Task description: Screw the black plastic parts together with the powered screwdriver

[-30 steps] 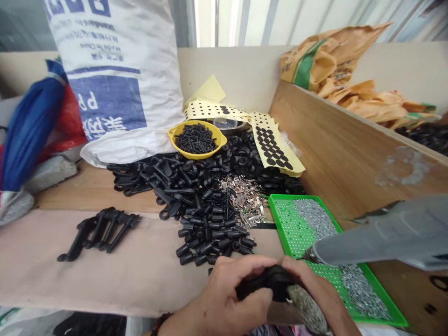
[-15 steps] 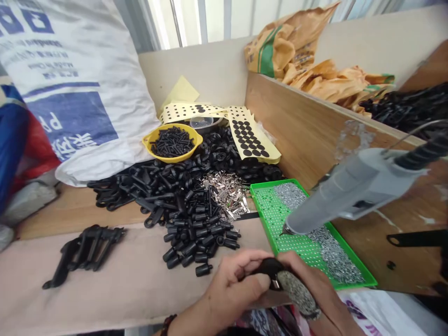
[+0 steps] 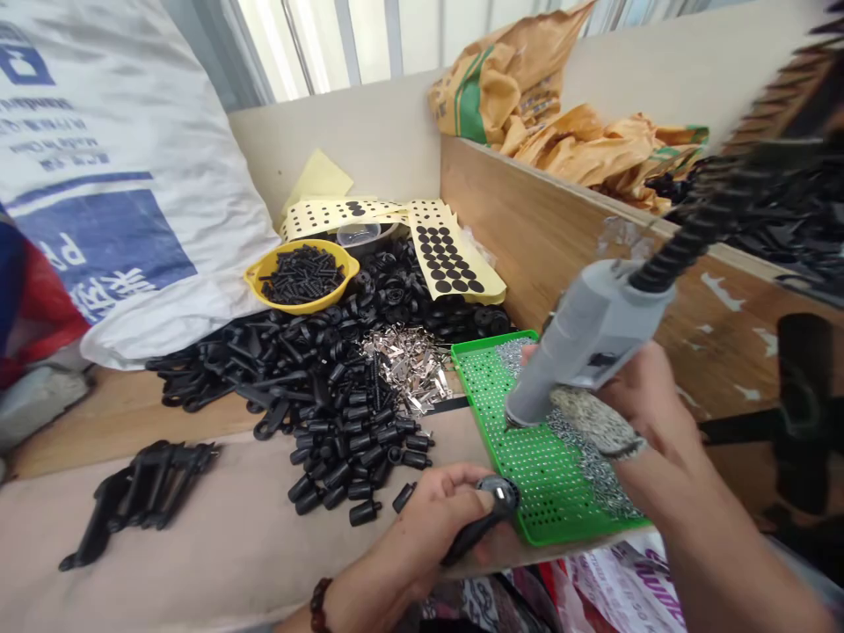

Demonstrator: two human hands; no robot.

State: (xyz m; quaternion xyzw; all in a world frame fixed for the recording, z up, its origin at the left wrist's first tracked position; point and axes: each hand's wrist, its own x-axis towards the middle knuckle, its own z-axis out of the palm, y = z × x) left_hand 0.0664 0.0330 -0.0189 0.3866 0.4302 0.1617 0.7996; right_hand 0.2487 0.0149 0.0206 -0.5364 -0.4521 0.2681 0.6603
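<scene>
My left hand (image 3: 435, 519) pinches a black plastic handle (image 3: 484, 519) near the table's front edge. The handle's round head faces up, with a small bright metal piece in it. My right hand (image 3: 650, 396) is wrapped round a grey electric screwdriver (image 3: 580, 334), its fingers partly hidden behind the body. A speckled grey sleeve (image 3: 597, 422) covers the right thumb. The screwdriver's tip points down over a green perforated tray (image 3: 488, 413) of small silvery screws (image 3: 593, 470).
Left of the tray lie black cylindrical knobs (image 3: 349, 440), metal clips (image 3: 412, 365) and black handles (image 3: 243, 352). A yellow bowl (image 3: 300, 303) holds black pins. Several assembled handles (image 3: 151, 483) rest front left. A wooden partition (image 3: 520, 229) stands right; a white sack (image 3: 132, 202) leans left.
My right hand has left the black handle and moved up and right to grasp the electric screwdriver, now more upright. My left hand keeps the handle, its round head now turned into view.
</scene>
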